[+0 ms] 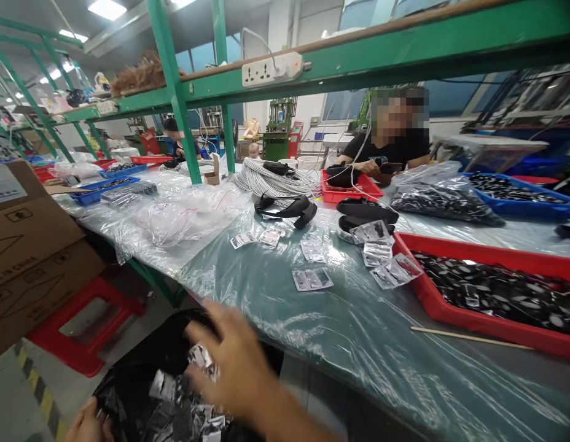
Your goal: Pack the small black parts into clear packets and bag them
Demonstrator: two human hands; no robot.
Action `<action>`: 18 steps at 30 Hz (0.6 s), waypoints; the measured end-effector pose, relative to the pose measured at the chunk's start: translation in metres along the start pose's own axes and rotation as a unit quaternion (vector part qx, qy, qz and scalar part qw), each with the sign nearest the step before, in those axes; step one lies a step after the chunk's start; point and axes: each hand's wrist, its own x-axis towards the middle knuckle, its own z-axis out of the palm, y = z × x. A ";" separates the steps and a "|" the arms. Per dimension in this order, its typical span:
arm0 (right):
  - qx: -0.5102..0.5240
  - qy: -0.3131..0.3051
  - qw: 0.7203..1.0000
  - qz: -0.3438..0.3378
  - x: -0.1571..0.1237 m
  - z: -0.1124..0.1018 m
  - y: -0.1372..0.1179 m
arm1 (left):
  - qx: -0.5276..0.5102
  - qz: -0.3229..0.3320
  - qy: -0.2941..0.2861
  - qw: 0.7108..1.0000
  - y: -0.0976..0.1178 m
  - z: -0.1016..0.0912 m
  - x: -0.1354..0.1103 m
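A black plastic bag (128, 374) hangs open below the table's edge, with several small silver packets (163, 385) inside. My left hand (89, 423) is closed on the bag's rim at the lower left. Above the bag's mouth is my right hand (239, 362), smeared by motion, its fingers apart. One silver packet (203, 357) shows just beside those fingers; whether it touches them I cannot tell. On the plastic-covered table (276, 307), more silver packets (312, 279) lie flat, some near a black case (365, 212). A black strap (285, 209) rests behind them.
At the right, a red tray (423, 294) holds many small black pieces, with a thin wooden stick (469, 337) before it. Cardboard boxes (36, 245) and a red stool (89, 319) stand left. A green shelf beam (381, 52) crosses overhead. Another person (386, 141) sits opposite.
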 end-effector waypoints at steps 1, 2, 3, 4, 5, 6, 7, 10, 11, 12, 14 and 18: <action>-0.050 0.032 0.995 0.085 0.008 -0.024 0.024 | -0.003 -0.019 0.003 1.000 0.001 -0.002 0.000; -0.101 0.058 0.978 0.174 0.017 -0.049 0.051 | -0.007 -0.043 0.007 0.999 0.001 -0.003 0.000; -0.140 0.070 0.954 0.257 0.026 -0.073 0.078 | -0.014 -0.064 0.011 0.998 0.001 -0.003 0.000; -0.148 0.072 0.941 0.295 0.034 -0.092 0.102 | -0.024 -0.073 0.015 0.997 0.000 -0.002 0.000; -0.149 0.068 0.936 0.312 0.039 -0.104 0.120 | -0.035 -0.077 0.017 0.996 -0.002 -0.001 0.001; -0.147 0.051 0.935 0.320 0.042 -0.107 0.129 | -0.045 -0.079 0.017 0.996 -0.005 0.002 0.001; -0.142 0.035 0.938 0.314 0.041 -0.100 0.129 | -0.053 -0.080 0.016 0.995 -0.008 0.005 0.001; -0.124 -0.010 0.962 0.243 0.021 -0.034 0.077 | -0.074 -0.079 0.012 0.994 -0.015 0.013 -0.001; -0.115 -0.021 0.972 0.204 0.011 -0.007 0.049 | -0.080 -0.078 0.009 0.994 -0.017 0.015 -0.002; -0.092 -0.017 0.987 0.132 0.003 0.019 0.023 | -0.086 -0.077 0.004 0.993 -0.017 0.015 -0.002; -0.018 -0.057 0.998 -0.034 -0.002 0.049 -0.018 | -0.090 -0.075 -0.004 0.993 -0.016 0.015 -0.002; -0.072 -0.039 0.994 0.079 0.056 -0.002 -0.006 | -0.072 -0.071 0.000 0.995 -0.012 0.008 0.003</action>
